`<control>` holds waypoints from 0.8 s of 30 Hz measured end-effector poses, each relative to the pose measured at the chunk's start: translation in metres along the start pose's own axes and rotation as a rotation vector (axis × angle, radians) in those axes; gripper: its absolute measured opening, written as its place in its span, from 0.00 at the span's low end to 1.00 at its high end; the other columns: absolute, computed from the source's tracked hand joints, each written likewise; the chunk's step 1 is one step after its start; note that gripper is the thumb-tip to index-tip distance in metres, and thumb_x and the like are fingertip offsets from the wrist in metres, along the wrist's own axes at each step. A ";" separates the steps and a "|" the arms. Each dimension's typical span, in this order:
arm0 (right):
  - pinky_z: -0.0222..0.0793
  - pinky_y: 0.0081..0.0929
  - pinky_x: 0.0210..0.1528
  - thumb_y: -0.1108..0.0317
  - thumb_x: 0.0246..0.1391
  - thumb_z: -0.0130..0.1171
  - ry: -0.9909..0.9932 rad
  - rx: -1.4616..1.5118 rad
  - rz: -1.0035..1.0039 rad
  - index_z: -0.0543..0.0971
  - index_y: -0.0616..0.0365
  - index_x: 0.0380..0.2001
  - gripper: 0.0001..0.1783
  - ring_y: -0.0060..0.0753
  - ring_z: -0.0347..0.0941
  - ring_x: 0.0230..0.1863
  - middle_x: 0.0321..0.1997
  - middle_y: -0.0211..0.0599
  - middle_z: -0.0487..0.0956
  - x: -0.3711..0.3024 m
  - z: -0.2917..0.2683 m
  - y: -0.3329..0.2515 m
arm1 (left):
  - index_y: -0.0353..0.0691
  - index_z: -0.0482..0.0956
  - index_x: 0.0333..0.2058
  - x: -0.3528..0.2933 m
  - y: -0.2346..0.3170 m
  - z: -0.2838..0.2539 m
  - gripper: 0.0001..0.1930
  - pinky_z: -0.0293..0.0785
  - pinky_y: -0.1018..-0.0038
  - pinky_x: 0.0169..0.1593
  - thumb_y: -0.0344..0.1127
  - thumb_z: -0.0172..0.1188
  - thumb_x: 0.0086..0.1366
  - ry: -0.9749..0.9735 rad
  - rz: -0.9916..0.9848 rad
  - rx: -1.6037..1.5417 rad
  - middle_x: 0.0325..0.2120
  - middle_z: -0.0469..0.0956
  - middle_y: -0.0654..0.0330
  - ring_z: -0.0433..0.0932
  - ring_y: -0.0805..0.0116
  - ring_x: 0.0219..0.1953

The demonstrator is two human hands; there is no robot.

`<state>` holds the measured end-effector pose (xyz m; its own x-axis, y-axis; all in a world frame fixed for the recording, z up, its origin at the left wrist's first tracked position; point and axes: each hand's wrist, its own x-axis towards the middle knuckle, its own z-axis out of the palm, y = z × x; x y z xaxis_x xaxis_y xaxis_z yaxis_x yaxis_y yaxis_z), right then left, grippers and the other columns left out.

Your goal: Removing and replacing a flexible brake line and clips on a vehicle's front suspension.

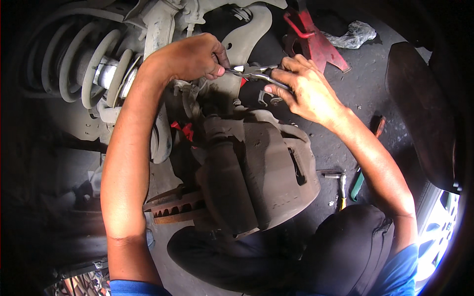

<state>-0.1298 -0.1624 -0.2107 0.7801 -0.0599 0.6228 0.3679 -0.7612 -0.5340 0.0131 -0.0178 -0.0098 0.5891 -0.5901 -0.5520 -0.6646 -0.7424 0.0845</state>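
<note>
My left hand (200, 56) is closed in a pinch at the upper middle, its fingertips on a small, thin piece too small to name. My right hand (306, 89) is wrapped round the handles of metal pliers (253, 72). The pliers' jaws point left and meet that piece close to my left fingertips. Below both hands sits a dusty brown brake caliper (276, 167), with the toothed edge of a brake disc (177, 209) showing at its lower left. A small metal clip (264, 98) shows beneath the pliers.
A grey coil spring (69, 64) stands at the upper left. On the floor at the upper right are a red jack stand (316, 42) and crumpled clear plastic (354, 34). A ratchet (342, 185) and a green-handled tool (356, 186) lie beside my right knee (348, 246).
</note>
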 end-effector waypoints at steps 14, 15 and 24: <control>0.70 0.40 0.47 0.53 0.60 0.65 0.067 -0.076 -0.049 0.85 0.51 0.44 0.16 0.40 0.73 0.44 0.38 0.34 0.76 0.000 0.004 -0.002 | 0.24 0.82 0.44 -0.001 0.002 0.001 0.13 0.79 0.73 0.45 0.27 0.66 0.63 0.002 0.005 -0.014 0.33 0.84 0.54 0.83 0.68 0.35; 0.70 0.40 0.47 0.52 0.60 0.65 0.075 -0.092 -0.059 0.85 0.51 0.44 0.16 0.40 0.73 0.44 0.37 0.34 0.76 0.000 0.004 -0.002 | 0.24 0.82 0.44 -0.001 0.002 0.001 0.13 0.79 0.73 0.45 0.27 0.66 0.63 -0.007 -0.010 -0.021 0.33 0.84 0.54 0.83 0.68 0.36; 0.70 0.39 0.46 0.53 0.59 0.66 0.136 -0.129 -0.117 0.85 0.51 0.42 0.16 0.39 0.72 0.43 0.36 0.33 0.75 0.002 0.008 -0.001 | 0.24 0.81 0.45 -0.001 0.000 0.002 0.14 0.79 0.73 0.45 0.28 0.66 0.63 0.002 0.004 -0.016 0.33 0.84 0.54 0.83 0.68 0.36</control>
<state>-0.1248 -0.1566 -0.2138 0.6574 -0.0466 0.7521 0.3769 -0.8439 -0.3817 0.0119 -0.0163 -0.0109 0.5871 -0.5938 -0.5502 -0.6595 -0.7450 0.1003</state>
